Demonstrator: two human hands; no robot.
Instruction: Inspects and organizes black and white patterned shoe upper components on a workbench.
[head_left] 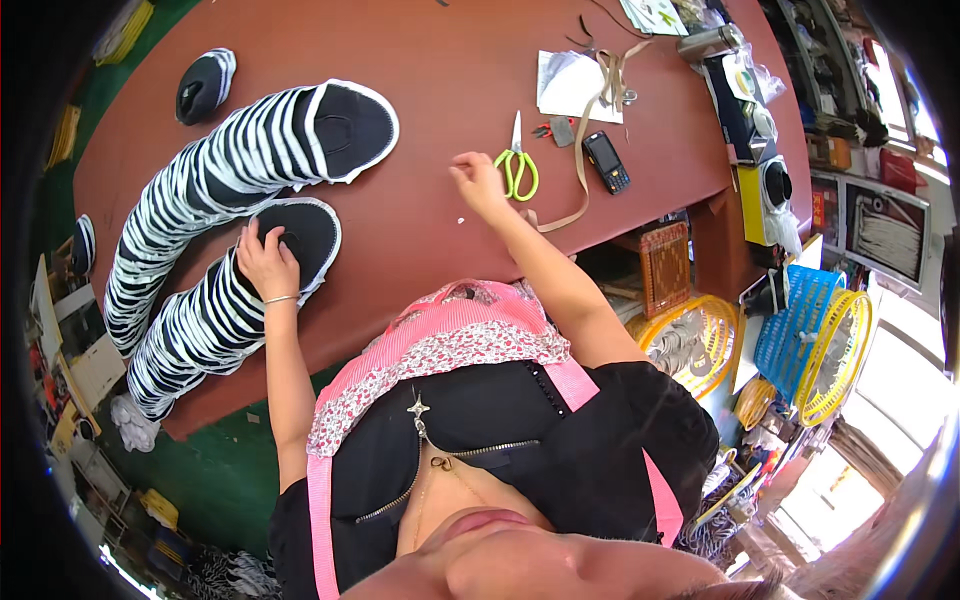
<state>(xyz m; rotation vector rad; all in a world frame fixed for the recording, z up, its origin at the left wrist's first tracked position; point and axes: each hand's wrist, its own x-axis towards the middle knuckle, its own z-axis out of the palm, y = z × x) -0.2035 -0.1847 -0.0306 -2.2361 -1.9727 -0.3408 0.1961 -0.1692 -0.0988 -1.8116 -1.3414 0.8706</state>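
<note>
Two long curved stacks of nested black fabric pieces with white edging, which look like shoe uppers, lie on the left of the table: a far stack [215, 150] and a near stack [205, 325]. My left hand [268, 262] lies on the end of the near stack, its fingers apart over the black top piece [308, 235]. In mid-table my right hand [478, 185] is raised with fingers loosely spread and nothing visible in them. Just right of it are scissors with lime-green handles [517, 172].
A brown table [440, 60] spans the view. On its right lie a tan strap [583, 165], a black handheld device [606, 162], white papers [575, 82] and boxes. A small black-and-white bundle [205, 88] sits far left. Blue and yellow baskets [800, 320] stand beyond the right edge.
</note>
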